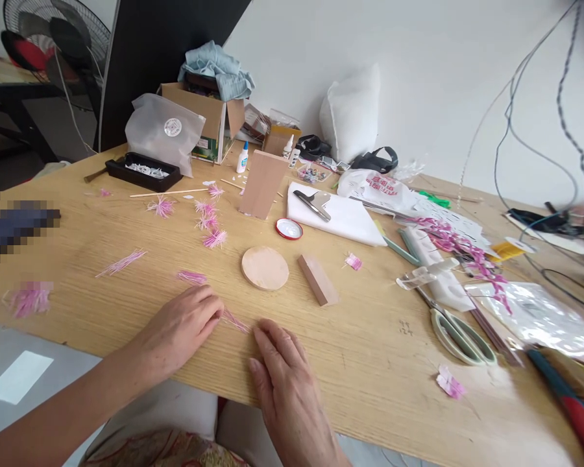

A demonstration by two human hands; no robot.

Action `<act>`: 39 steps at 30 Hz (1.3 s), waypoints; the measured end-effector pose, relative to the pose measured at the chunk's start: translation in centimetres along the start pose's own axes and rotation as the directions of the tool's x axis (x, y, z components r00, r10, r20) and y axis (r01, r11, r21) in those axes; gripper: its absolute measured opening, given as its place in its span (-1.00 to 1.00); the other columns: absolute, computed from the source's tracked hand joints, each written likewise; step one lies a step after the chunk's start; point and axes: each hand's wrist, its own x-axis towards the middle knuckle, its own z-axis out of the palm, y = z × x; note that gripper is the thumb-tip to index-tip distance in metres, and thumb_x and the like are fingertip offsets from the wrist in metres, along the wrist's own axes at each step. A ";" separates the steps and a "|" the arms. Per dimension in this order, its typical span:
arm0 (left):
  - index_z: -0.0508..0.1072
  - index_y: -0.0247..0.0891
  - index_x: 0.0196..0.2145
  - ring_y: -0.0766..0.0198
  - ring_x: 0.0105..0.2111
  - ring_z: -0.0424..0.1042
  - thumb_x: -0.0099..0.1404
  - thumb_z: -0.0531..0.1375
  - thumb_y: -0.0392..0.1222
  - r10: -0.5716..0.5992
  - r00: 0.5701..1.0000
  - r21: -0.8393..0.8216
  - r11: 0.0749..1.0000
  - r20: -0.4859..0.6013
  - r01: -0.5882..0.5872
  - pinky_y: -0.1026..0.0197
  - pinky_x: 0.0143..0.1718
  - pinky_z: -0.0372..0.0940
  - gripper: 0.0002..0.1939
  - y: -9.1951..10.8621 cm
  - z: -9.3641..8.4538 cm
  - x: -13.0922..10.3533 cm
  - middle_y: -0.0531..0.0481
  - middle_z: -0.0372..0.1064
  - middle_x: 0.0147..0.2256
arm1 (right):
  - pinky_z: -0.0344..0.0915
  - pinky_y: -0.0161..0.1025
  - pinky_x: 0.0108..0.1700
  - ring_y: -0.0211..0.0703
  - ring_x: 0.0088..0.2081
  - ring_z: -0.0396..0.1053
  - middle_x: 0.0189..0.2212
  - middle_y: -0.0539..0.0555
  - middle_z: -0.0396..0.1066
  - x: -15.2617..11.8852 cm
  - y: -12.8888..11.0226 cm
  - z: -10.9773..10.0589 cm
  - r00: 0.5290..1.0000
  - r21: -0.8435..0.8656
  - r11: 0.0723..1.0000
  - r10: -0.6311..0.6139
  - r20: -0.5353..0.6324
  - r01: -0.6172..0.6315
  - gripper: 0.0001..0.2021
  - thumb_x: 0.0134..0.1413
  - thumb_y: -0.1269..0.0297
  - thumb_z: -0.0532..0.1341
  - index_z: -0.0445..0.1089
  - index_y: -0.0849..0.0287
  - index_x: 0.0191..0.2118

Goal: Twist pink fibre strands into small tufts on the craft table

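Observation:
A thin bundle of pink strands [235, 321] lies on the wooden table between my two hands. My left hand [182, 327] is closed, its fingertips pressed together on the bundle's left end. At the right end, my right hand [287, 379] rests flat on the table with its fingers stretched out, close to the strand tips; whether it touches them I cannot tell. Just behind my left hand is a second pink strand bundle [191, 277], and a looser, paler strand bundle [121, 263] lies farther left. A round wooden disc [265, 267] and a wooden block [318, 280] sit ahead of my hands.
Several fluffy pink tufts [215, 239] lie beyond the strands. An upright wooden board [263, 185] stands near a red-rimmed lid [289, 228]. Scissors [460, 334] lie at the right, by a pink petal piece [450, 383]. A black tray [143, 174] is at the back left.

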 end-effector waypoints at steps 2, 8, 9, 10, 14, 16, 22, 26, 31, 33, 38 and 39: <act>0.27 -0.28 -0.47 0.23 -0.37 0.28 0.22 0.01 -0.48 0.011 1.000 0.013 1.000 -0.011 -0.011 0.19 -0.34 0.21 -0.81 -0.1 0.1 -0.1 0.03 0.22 -0.42 | 0.32 0.00 -0.06 0.00 -0.08 0.28 -0.06 0.19 0.32 0.0 -0.1 0.0 1.000 -0.029 1.000 0.007 0.024 -0.007 -0.70 0.07 0.46 0.07 0.28 0.23 -0.04; 0.29 -0.25 -0.38 0.22 -0.33 0.32 0.19 0.00 -0.49 0.012 0.999 0.028 1.000 -0.048 -0.011 0.18 -0.30 0.25 -0.81 -0.1 0.3 -0.4 0.02 0.27 -0.38 | 0.30 0.09 -0.05 0.06 -0.06 0.26 -0.03 0.23 0.31 0.5 -0.6 0.1 0.996 -0.100 0.995 0.006 0.091 0.003 -0.67 0.05 0.46 0.10 0.28 0.29 -0.02; 0.29 -0.25 -0.36 0.22 -0.32 0.32 0.19 0.00 -0.49 0.012 0.999 0.027 1.000 -0.052 -0.011 0.18 -0.30 0.25 -0.81 -0.1 0.3 -0.4 0.01 0.28 -0.37 | 0.30 0.09 -0.05 0.06 -0.06 0.26 -0.03 0.23 0.31 0.5 -0.6 0.1 0.996 -0.102 0.995 0.001 0.091 0.008 -0.67 0.06 0.46 0.09 0.28 0.29 -0.02; 0.29 -0.25 -0.35 0.22 -0.31 0.33 0.20 -0.01 -0.49 0.014 0.998 0.026 1.000 -0.057 -0.012 0.18 -0.29 0.26 -0.80 -0.1 0.3 -0.5 0.00 0.29 -0.36 | 0.30 0.08 -0.05 0.06 -0.06 0.26 -0.03 0.23 0.31 0.5 -0.5 0.1 0.996 -0.104 0.994 -0.007 0.089 0.016 -0.67 0.06 0.46 0.08 0.29 0.29 -0.01; 0.29 -0.25 -0.32 0.21 -0.29 0.35 0.20 -0.03 -0.49 0.012 0.997 0.005 1.000 -0.081 -0.012 0.17 -0.26 0.27 -0.79 -0.3 0.2 -0.7 -0.02 0.33 -0.33 | 0.33 0.03 -0.06 0.05 -0.05 0.27 -0.02 0.26 0.31 0.2 0.0 0.0 0.997 -0.119 0.992 -0.028 0.065 0.036 -0.67 0.09 0.43 0.06 0.29 0.33 -0.01; 0.28 -0.25 -0.32 0.22 -0.30 0.36 0.21 -0.04 -0.48 0.004 0.996 -0.017 1.000 -0.090 -0.006 0.18 -0.27 0.28 -0.79 -0.4 0.1 -0.8 -0.02 0.35 -0.33 | 0.33 0.02 -0.06 0.05 -0.04 0.27 -0.02 0.27 0.30 -0.1 0.2 0.0 0.998 -0.133 0.990 -0.030 0.058 0.038 -0.67 0.09 0.42 0.06 0.29 0.35 -0.01; 0.30 -0.24 -0.32 0.22 -0.30 0.39 0.21 -0.09 -0.47 -0.030 0.993 -0.062 0.998 -0.110 0.023 0.18 -0.28 0.29 -0.75 -0.1 0.0 -0.9 -0.02 0.40 -0.34 | 0.32 0.05 -0.08 0.07 -0.06 0.27 -0.03 0.27 0.32 -0.2 -0.1 0.2 0.997 -0.161 0.986 -0.028 0.068 0.039 -0.67 0.07 0.42 0.09 0.29 0.35 -0.01; 0.32 -0.24 -0.30 0.22 -0.28 0.40 0.20 -0.09 -0.46 -0.042 0.993 -0.118 0.993 -0.110 0.029 0.16 -0.24 0.29 -0.74 0.3 -0.1 -0.8 -0.02 0.42 -0.31 | 0.30 0.06 -0.09 0.06 -0.05 0.26 -0.01 0.24 0.31 0.1 -0.5 0.2 0.996 -0.165 0.986 -0.021 0.083 0.035 -0.66 0.06 0.43 0.09 0.28 0.29 -0.01; 0.31 -0.21 -0.28 0.24 -0.26 0.40 0.22 -0.09 -0.43 -0.078 0.994 -0.177 0.982 -0.077 0.063 0.17 -0.22 0.29 -0.75 0.4 -0.5 -0.9 -0.01 0.42 -0.30 | 0.30 0.03 -0.08 0.06 -0.04 0.27 0.00 0.23 0.30 -0.3 0.2 0.2 0.995 -0.176 0.982 -0.059 0.075 0.071 -0.65 0.09 0.38 0.07 0.26 0.26 0.02; 0.31 -0.20 -0.27 0.25 -0.26 0.40 0.23 -0.09 -0.43 -0.089 0.993 -0.186 0.980 -0.077 0.073 0.18 -0.22 0.29 -0.75 0.4 -0.6 -1.0 -0.01 0.42 -0.30 | 0.30 0.02 -0.09 0.06 -0.04 0.27 0.01 0.23 0.30 -0.6 0.5 0.1 0.996 -0.183 0.980 -0.065 0.066 0.076 -0.65 0.09 0.37 0.07 0.25 0.25 0.03; 0.31 -0.25 -0.27 0.24 -0.26 0.40 0.23 -0.09 -0.42 -0.087 0.994 -0.182 0.980 -0.066 0.073 0.17 -0.23 0.29 -0.76 0.5 -0.5 -1.2 -0.04 0.42 -0.30 | 0.27 0.02 -0.08 0.06 -0.04 0.26 0.00 0.23 0.31 -0.7 0.3 0.2 0.995 -0.196 0.977 -0.070 0.074 0.083 -0.67 0.08 0.38 0.08 0.29 0.25 -0.01; 0.31 -0.25 -0.27 0.24 -0.26 0.40 0.23 -0.09 -0.42 -0.086 0.994 -0.184 0.980 -0.067 0.072 0.17 -0.22 0.29 -0.76 0.5 -0.5 -1.2 -0.04 0.42 -0.30 | 0.27 0.02 -0.09 0.06 -0.04 0.27 -0.01 0.24 0.31 -0.6 0.1 0.2 0.995 -0.197 0.977 -0.071 0.068 0.083 -0.68 0.08 0.38 0.08 0.30 0.26 -0.02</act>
